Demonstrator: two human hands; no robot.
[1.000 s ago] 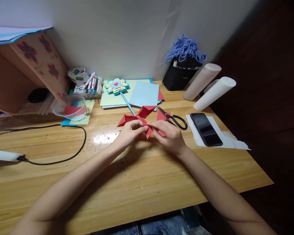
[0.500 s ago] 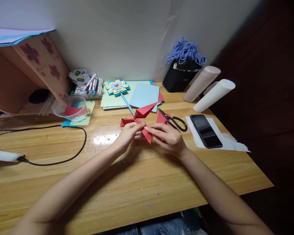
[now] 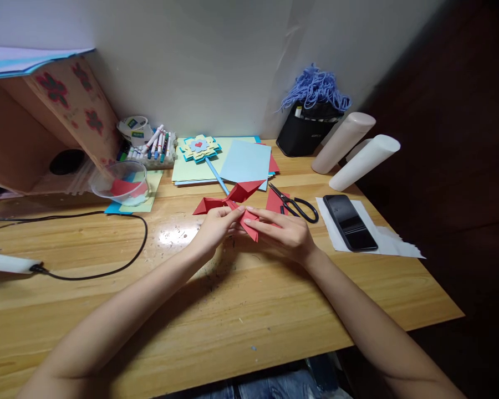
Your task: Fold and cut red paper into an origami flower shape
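A folded red paper piece (image 3: 244, 192) with several pointed arms is held above the wooden table by both hands. My left hand (image 3: 220, 226) pinches it near its middle, thumb on top and the other fingers partly hidden beneath. With fingers laid along the near arm of the paper, my right hand (image 3: 285, 230) grips it from the right side. Black-handled scissors (image 3: 299, 209) lie just beyond the right hand, partly over a flat red paper scrap (image 3: 273, 200). Behind the folded piece is a paper flower (image 3: 199, 147) on a blue stick (image 3: 216, 174).
Coloured sheets (image 3: 245, 160) lie by the wall. A clear bowl (image 3: 120, 185) with paper scraps and a marker box (image 3: 153, 152) stand left, near a cardboard box (image 3: 72, 111). A phone (image 3: 349, 223), white tubes (image 3: 363, 162) and a black pen holder (image 3: 301, 133) are right. A cable (image 3: 143, 244) crosses the left.
The folded paper has shifted slightly, its left arm now reaching farther left. My right fingers have spread along the near arm, which shows a wider face. Both hands keep hold of it.
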